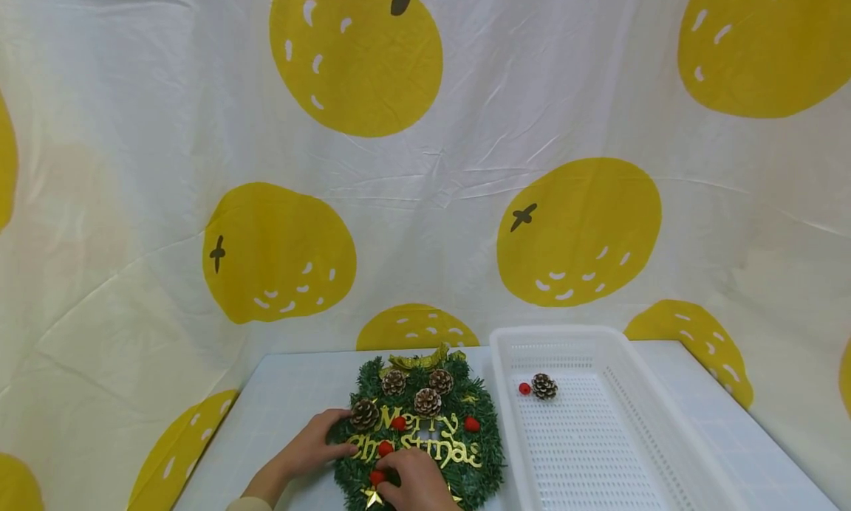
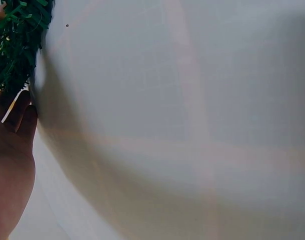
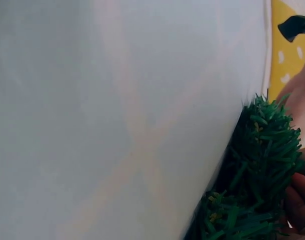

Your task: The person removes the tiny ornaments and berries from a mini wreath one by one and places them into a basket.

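A green Christmas wreath (image 1: 488, 452) lies on the table with gold "Merry Christmas" lettering, several pine cones (image 1: 428, 402), red berries (image 1: 472, 424) and gold stars across it. My left hand (image 1: 309, 444) rests at its left edge, thumb by the lettering and fingers beside the leftmost pine cone (image 1: 363, 415). Low on the wreath, my right hand (image 1: 419, 481) pinches a red berry (image 1: 377, 477) just above a gold star (image 1: 373, 496). In the left wrist view the left fingers (image 2: 26, 120) lie against the green tinsel (image 2: 20, 45). The right wrist view shows mostly table and wreath edge (image 3: 257, 160).
To the right stands a white perforated basket (image 1: 665, 415), holding one pine cone (image 1: 544, 386) and one red berry (image 1: 524, 388). A gold ribbon (image 1: 419, 361) tops the wreath. Behind the table hangs a white cloth (image 1: 439, 223) with large yellow fruit prints.
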The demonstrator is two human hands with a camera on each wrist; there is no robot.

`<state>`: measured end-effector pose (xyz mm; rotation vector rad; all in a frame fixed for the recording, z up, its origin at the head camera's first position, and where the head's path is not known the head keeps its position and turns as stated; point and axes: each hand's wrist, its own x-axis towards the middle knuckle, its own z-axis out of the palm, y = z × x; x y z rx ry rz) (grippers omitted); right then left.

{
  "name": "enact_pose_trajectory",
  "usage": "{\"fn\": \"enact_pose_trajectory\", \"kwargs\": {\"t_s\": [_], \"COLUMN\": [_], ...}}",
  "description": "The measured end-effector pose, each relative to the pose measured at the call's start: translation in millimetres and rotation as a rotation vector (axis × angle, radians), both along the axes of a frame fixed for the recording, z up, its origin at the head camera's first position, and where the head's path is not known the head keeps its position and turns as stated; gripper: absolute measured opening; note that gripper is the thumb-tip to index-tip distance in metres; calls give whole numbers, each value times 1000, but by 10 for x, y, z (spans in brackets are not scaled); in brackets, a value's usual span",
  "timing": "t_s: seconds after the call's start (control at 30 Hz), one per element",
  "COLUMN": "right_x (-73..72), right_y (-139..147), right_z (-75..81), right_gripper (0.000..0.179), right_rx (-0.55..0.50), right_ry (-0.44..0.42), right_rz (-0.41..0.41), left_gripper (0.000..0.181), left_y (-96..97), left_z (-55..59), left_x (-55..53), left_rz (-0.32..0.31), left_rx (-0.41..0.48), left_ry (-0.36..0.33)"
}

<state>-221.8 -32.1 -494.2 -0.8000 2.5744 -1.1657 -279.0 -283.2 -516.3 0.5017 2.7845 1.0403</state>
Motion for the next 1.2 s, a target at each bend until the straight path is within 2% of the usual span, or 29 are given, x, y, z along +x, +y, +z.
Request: {"fn": "enact_pose_trajectory", "kwargs": {"t_s": [0.17,0.3,0.43,0.73,1.07,1.2], "right_x": [8,21,24,-1,-53,-75], "right_y": [23,64,121,258,343,388], "right_z": [25,81,202,504,650,742], "right_gripper": [12,13,14,17,27,28], "right_rx": [-51,-90,-134,-326,-323,-310], "right_ry": [-17,13,33,63,103,155], "right_rz": [-11,-23,-59,-145,-203,-208], "left_gripper": [67,66,67,68,69,69], "left_y": [-2,-6,-8,-19,-25,-15], "left_z": [18,19,13,-11,-5,11], "left_x": [18,26,25,4,16,20], "left_rz": [-6,-24,-29,-31,-34,-27], "left_rx": [3,2,-5,2,-2,-3], "left_ry": [9,30,41,35,41,30]}}
